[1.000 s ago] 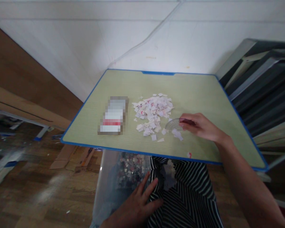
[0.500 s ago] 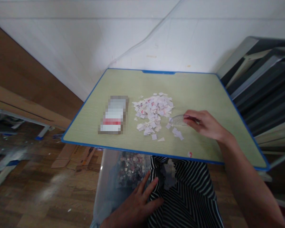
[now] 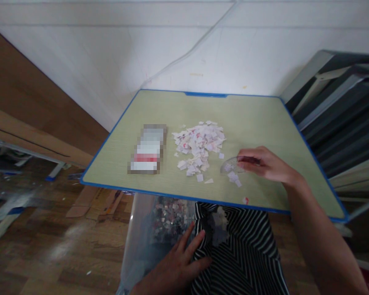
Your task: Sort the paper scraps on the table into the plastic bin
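My right hand (image 3: 263, 164) pinches a clear, curved-edged plastic protractor (image 3: 224, 166) low over the right part of the light green board (image 3: 255, 119). A few paper scraps (image 3: 234, 179) lie under and beside its edge. To the left is a heap of small torn paper pieces (image 3: 199, 139), mostly white with some red marks. Below the board's front edge, my left hand (image 3: 183, 258) lies with fingers spread on black-and-white striped cloth (image 3: 242, 250). It holds nothing.
A blurred-out, phone-like rectangle (image 3: 147, 149) lies on the board's left side. Under the front edge stands a translucent bin (image 3: 135, 229) with a bag of many small pieces (image 3: 170, 217). Dark panels (image 3: 356, 110) lean at the right. Behind is a white wall (image 3: 110, 53) with a cable (image 3: 190, 51).
My right hand has moved slightly toward me with the protractor, shifting a few scraps nearer the front edge. One scrap stays apart beside the heap. My left hand has not moved.
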Tool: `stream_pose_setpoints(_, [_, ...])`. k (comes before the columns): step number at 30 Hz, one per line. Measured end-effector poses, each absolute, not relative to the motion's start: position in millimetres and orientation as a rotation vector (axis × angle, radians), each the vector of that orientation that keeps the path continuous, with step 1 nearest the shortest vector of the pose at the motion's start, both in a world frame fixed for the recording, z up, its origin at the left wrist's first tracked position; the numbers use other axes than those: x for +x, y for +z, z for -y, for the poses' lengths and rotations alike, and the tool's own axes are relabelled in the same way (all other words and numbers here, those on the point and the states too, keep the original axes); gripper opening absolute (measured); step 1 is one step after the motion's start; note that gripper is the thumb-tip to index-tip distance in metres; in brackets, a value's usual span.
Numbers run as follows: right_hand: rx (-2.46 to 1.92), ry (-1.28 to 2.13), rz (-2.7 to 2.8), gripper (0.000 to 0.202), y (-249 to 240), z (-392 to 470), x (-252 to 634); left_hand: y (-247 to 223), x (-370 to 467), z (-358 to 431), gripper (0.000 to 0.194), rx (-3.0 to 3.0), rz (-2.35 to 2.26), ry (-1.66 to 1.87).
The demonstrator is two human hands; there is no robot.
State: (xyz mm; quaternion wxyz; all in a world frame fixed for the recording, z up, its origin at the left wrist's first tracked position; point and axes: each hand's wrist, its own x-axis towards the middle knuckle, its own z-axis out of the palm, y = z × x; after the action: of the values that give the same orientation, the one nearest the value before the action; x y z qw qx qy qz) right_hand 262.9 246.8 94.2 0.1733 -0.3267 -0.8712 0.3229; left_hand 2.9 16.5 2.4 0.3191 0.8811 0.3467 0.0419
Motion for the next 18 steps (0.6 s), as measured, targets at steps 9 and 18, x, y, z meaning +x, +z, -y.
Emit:
stream_pose_setpoints(9, [-1.161,0.766,2.283,0.02,93.5,-249.6,262.4,-4.3,1.8,-13.9,0.064,2.345,-0.91,0.112])
stream_pose_setpoints(18, [-1.266,0.743,2.285,0.024,98.2,-253.3,268.9,-3.2,0.8,-14.7,0.064,2.335,-0.916,0.105])
